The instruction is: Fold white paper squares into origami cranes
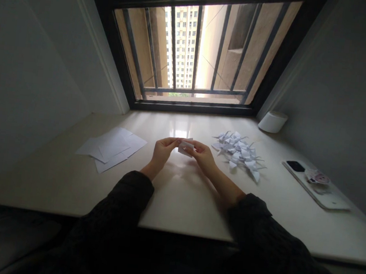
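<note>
A small folded piece of white paper (pixel 185 148) is held up between my two hands, above the middle of the pale sill. My left hand (pixel 164 149) pinches its left edge with thumb and fingers. On the other side, my right hand (pixel 203 155) grips it, the thumb lying across its front. Fingers cover part of the paper, so its exact fold cannot be made out. To the right of my hands lies a pile of folded white paper cranes (pixel 240 151). Several loose white paper sheets (pixel 116 145) overlap one another on the left.
The glossy sill (pixel 182 206) ends in a front edge close to my body. A phone (pixel 318 186) lies far right, and a white cylindrical object (pixel 272 121) stands in the back right corner. Behind is a barred window (pixel 195 51), with walls on both sides.
</note>
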Demonstrator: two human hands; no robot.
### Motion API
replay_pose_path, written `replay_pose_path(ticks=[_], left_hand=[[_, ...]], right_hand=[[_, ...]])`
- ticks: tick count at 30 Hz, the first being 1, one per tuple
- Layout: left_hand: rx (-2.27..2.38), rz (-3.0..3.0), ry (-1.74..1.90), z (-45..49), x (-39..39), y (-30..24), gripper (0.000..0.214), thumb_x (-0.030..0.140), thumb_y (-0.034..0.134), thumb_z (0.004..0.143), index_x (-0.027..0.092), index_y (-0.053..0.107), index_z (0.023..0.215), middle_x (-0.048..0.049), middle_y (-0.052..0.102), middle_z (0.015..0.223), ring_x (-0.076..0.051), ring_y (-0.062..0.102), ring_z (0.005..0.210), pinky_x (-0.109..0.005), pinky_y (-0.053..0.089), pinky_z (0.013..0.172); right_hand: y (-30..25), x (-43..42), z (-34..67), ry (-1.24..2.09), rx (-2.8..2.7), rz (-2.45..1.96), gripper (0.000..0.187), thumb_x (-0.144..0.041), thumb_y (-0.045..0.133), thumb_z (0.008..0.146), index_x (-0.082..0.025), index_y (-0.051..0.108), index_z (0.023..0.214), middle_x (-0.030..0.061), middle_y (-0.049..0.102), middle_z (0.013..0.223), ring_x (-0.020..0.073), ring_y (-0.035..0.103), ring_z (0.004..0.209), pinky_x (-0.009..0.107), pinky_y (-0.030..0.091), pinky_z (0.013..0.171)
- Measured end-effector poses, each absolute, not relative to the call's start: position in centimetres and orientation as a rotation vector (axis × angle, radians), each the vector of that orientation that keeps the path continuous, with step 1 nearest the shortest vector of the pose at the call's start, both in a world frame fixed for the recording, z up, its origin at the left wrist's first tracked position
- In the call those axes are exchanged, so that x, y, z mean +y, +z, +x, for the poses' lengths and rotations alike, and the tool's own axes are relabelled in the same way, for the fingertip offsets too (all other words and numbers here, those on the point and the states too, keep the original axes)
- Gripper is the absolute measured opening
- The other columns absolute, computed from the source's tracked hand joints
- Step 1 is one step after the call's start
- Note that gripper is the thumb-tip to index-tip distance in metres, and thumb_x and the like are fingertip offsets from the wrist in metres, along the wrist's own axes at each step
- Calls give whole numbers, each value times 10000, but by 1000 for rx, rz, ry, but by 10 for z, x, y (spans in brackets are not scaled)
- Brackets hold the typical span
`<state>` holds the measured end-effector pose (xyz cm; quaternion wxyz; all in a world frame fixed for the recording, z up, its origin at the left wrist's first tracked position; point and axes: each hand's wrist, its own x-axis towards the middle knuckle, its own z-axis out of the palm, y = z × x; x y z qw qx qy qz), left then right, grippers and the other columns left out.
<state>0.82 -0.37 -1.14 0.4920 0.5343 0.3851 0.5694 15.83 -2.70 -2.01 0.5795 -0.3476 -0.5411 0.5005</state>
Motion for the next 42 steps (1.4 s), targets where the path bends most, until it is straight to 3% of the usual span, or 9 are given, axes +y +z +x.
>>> replay_pose_path(ticks=[4, 13, 18, 26, 31, 42], left_hand=[[965, 1199, 1444, 8, -4, -8, 280, 361, 765, 644, 158, 750, 836, -70, 734, 873, -183, 652, 829, -349, 489, 856], [944, 1407, 1407, 7, -4, -8, 359, 374, 749, 669, 153, 726, 952, -92, 726, 950, -204, 664, 873, -352, 508, 849], [910, 1454, 1291, 10, -5, -11, 388, 387, 733, 690, 148, 715, 996, -96, 725, 965, -205, 674, 844, -354, 528, 809], [990, 1408, 1295, 12, -8, -9, 372, 412, 736, 682, 155, 728, 951, -82, 737, 871, -185, 681, 736, -318, 540, 711], [1016, 1421, 1354, 14, -11, -7, 482, 405, 741, 677, 181, 679, 1100, -61, 741, 825, -166, 670, 699, -303, 541, 681], [1000, 1468, 1446, 14, -9, -10, 370, 395, 730, 686, 199, 725, 999, -71, 730, 952, -182, 667, 734, -324, 552, 678]], right_hand=[[-20, -27, 157, 1239, -1092, -890, 305, -400, 797, 577, -193, 732, 791, 28, 728, 792, 191, 659, 789, 364, 490, 835], [-29, -18, 164, 1113, -977, -971, 372, -384, 816, 530, -180, 704, 819, 53, 737, 797, 190, 673, 752, 335, 513, 753], [-27, -17, 168, 1021, -1059, -906, 399, -385, 785, 603, -201, 675, 939, 43, 736, 802, 191, 682, 743, 344, 526, 743], [-22, -23, 166, 741, -1210, -1000, 308, -388, 718, 695, -222, 716, 955, 41, 733, 835, 197, 678, 767, 325, 525, 712], [-24, -23, 165, 705, -1214, -1028, 324, -394, 698, 718, -227, 721, 994, 52, 737, 922, 200, 679, 777, 337, 534, 725], [-25, -27, 163, 599, -1295, -1010, 305, -384, 647, 772, -276, 706, 1051, 24, 719, 946, 189, 645, 824, 340, 524, 768]])
